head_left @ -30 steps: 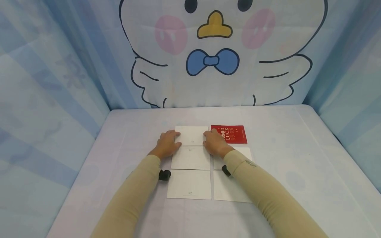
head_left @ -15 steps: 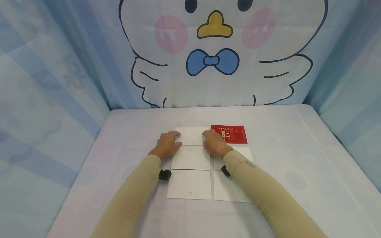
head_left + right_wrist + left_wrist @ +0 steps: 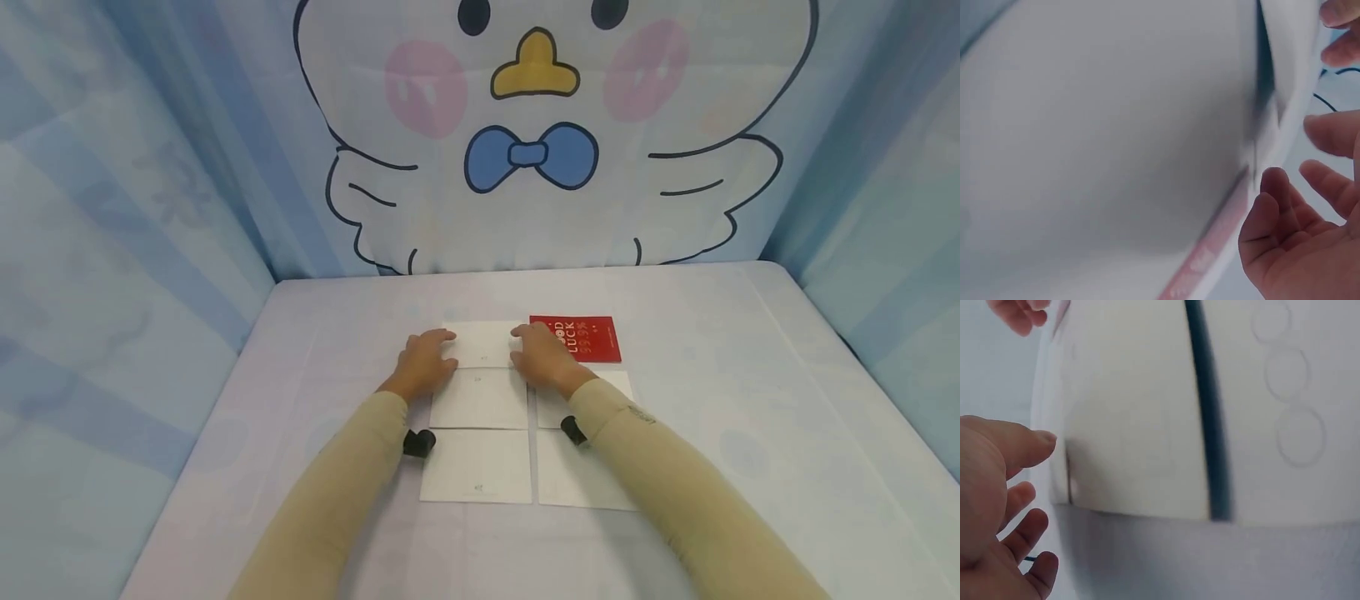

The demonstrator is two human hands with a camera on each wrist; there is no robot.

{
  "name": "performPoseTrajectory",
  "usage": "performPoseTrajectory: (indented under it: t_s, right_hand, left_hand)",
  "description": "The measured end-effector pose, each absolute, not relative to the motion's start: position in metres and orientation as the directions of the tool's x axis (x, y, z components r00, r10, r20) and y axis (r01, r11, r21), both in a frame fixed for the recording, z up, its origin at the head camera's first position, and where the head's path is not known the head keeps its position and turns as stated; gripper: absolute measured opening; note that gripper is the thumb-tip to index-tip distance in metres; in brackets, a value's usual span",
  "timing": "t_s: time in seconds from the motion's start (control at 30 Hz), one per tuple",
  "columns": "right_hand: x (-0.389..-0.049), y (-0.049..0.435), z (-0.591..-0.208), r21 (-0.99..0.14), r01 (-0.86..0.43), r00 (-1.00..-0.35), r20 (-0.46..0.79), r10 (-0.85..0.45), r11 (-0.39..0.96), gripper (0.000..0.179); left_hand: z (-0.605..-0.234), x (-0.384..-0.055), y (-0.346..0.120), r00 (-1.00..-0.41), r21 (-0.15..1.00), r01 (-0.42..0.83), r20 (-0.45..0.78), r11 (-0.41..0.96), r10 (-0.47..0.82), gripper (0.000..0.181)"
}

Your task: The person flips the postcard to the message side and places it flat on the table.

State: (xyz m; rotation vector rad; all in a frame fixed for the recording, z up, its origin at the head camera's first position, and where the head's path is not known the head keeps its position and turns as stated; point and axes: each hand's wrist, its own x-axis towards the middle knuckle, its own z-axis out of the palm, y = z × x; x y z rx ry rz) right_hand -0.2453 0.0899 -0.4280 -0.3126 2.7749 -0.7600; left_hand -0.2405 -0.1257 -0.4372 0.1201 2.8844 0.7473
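Note:
In the head view a white card (image 3: 483, 343) lies at the far left of a group of cards. My left hand (image 3: 422, 364) is at its left edge and my right hand (image 3: 543, 358) at its right edge. The left wrist view shows the left thumb (image 3: 1029, 447) near a card edge, the other fingers loosely bent with nothing held. Loosely bent fingers (image 3: 1272, 219) of the right hand appear in the right wrist view, likewise holding nothing. Under that hand lies part of a red card (image 3: 592, 337) lettered "GOOD LUCK".
Nearer me are a middle-left white card (image 3: 478, 400) and a near-left one (image 3: 476, 467). Two right-hand white cards, middle (image 3: 618, 382) and near (image 3: 573, 475), are partly hidden by the right arm. All lie on a pale cloth-covered table (image 3: 300, 467) before a printed curtain (image 3: 525, 225).
The far edge of the far-left white card has shifted slightly toward me. Both hands stay at its sides almost unmoved, and the view has shifted a little.

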Motion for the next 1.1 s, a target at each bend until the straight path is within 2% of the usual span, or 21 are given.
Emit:
performPoseTrajectory:
  t_s: [0.23,0.47,0.8,1.1]
  right_hand:
    - [-0.244,0.131,-0.415,-0.548,-0.143,-0.968,-0.098,-0.233,0.824,0.056]
    - [-0.239,0.178,-0.421,-0.524,-0.085,-0.977,-0.121,-0.173,0.847,0.061]
    - [-0.236,0.21,-0.429,-0.478,0.003,-0.973,-0.204,-0.108,0.878,0.069]
    - [-0.238,0.217,-0.44,-0.442,-0.007,-0.977,-0.188,-0.101,0.897,0.07]
  left_hand:
    - [-0.422,-0.242,-0.099,-0.976,0.493,0.135,-0.085,0.859,0.202,0.052]
    - [-0.418,-0.241,-0.069,-0.954,0.464,0.238,-0.052,0.853,0.295,0.057]
    - [-0.433,-0.24,-0.043,-0.948,0.451,0.243,-0.076,0.859,0.308,0.057]
    - [-0.435,-0.245,-0.03,-0.957,0.49,0.207,-0.079,0.847,0.28,0.053]
